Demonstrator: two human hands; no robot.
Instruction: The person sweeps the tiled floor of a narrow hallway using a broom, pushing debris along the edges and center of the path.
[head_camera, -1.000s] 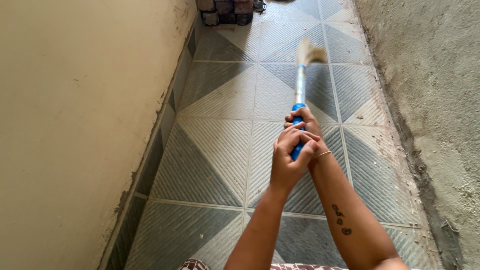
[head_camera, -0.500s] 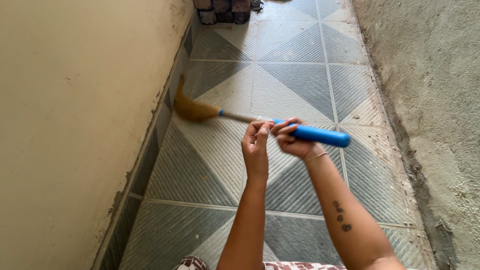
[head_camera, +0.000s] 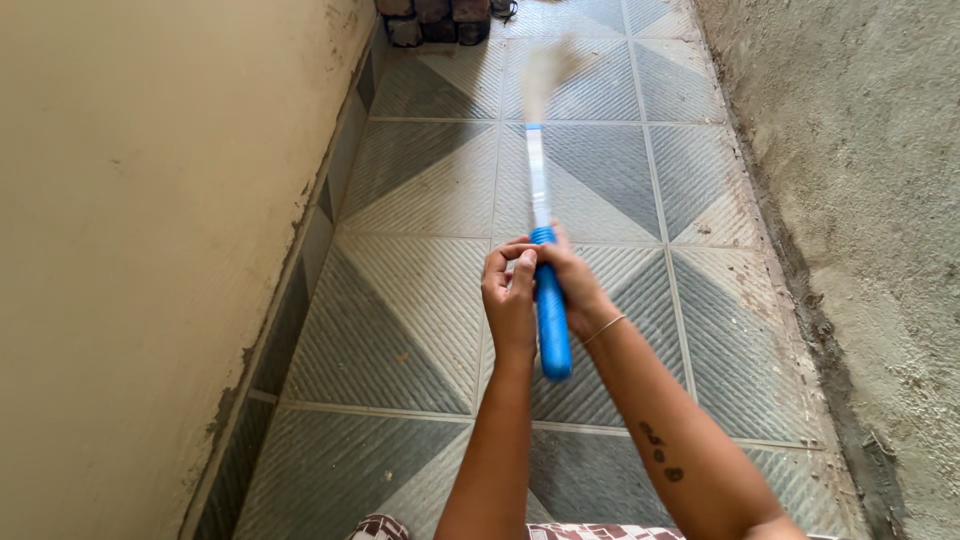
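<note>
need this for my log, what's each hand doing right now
Left hand: closed on the broom at the top of its blue handle.
Right hand: closed on the same blue handle.

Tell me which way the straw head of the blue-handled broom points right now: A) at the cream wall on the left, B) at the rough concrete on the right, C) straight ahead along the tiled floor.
C: the blue-handled broom, gripped by the right hand, runs straight ahead, its straw head blurred over the tiled floor.

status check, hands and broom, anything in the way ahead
Right hand gripping blue broom handle, left hand against it. Bristles blurred, pointing up the tiled floor. Bricks at far end.
</note>
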